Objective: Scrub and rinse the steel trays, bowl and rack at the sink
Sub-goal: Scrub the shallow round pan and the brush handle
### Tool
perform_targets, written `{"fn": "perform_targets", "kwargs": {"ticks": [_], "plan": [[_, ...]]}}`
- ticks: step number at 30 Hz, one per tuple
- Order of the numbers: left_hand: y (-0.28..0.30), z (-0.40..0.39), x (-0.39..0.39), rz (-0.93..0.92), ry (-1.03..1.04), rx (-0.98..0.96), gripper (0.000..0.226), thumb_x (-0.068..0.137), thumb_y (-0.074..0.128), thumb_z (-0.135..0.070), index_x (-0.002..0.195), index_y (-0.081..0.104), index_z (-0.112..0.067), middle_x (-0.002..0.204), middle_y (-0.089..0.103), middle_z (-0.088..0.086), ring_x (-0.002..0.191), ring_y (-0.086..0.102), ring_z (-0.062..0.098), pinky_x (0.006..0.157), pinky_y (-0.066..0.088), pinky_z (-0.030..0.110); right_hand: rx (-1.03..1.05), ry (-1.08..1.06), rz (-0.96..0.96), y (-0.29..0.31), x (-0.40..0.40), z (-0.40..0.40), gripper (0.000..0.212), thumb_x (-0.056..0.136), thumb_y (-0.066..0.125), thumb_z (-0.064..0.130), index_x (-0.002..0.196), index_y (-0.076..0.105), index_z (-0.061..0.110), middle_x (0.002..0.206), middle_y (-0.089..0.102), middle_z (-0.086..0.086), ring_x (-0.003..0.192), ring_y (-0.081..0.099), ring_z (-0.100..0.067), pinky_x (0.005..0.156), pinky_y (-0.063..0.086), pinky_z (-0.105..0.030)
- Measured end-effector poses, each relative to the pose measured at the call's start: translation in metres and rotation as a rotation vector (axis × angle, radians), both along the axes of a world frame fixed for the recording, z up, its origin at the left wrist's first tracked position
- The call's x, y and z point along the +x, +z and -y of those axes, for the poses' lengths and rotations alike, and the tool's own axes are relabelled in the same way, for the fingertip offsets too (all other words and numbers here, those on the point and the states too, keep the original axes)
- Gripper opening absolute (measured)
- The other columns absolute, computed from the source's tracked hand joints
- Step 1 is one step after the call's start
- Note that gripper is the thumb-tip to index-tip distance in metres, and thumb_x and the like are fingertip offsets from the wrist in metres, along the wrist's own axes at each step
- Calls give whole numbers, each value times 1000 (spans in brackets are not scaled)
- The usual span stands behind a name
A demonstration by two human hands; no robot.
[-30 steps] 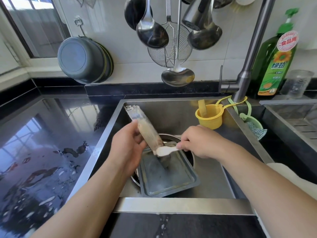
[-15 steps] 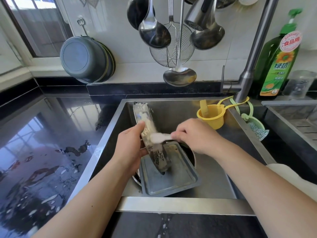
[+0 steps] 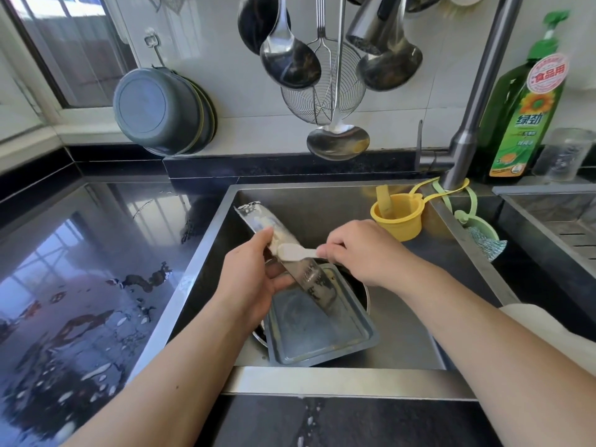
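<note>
White tiled wall behind; window at upper left, daylight coming through. Glossy black countertop reflects the window.

Wet black tabletop, hanging ladles, wire skimmer, grey pans on the wall, green soap bottle, yellow cup, faucet

Beside the brushed steel sink, the black stone counter is wet and glossy; inside it a dull steel tray.

Bare forearms, no sleeves or jewellery
</note>
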State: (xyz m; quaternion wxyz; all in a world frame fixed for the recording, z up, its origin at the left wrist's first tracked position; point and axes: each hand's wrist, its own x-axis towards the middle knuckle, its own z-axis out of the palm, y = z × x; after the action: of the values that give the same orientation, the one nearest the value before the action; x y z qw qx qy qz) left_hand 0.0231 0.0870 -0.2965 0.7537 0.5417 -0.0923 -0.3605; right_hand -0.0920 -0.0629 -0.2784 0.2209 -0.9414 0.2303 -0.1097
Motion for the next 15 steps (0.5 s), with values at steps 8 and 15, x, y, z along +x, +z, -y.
{"fn": "perform_targets", "kwargs": {"ticks": [8, 15], "plan": [[0, -1, 5, -71, -7, -67, 24, 107, 53, -21, 120, 64, -4, 84, 77, 9, 81, 78, 24, 70, 63, 40, 38, -25, -181, -5, -16, 8, 44, 94, 67, 48, 65, 68, 15, 54, 52, 2, 55, 46, -18, 55, 38, -32], [-1, -1, 11, -74, 61, -56, 34, 107, 49, -15, 134, 54, 4, 98, 76, 17, 89, 78, 32, 71, 64, 45, 75, 3, -192, -4, -13, 7, 43, 95, 67, 45, 64, 67, 15, 56, 54, 2, 56, 46, -16, 55, 38, -30]]}}
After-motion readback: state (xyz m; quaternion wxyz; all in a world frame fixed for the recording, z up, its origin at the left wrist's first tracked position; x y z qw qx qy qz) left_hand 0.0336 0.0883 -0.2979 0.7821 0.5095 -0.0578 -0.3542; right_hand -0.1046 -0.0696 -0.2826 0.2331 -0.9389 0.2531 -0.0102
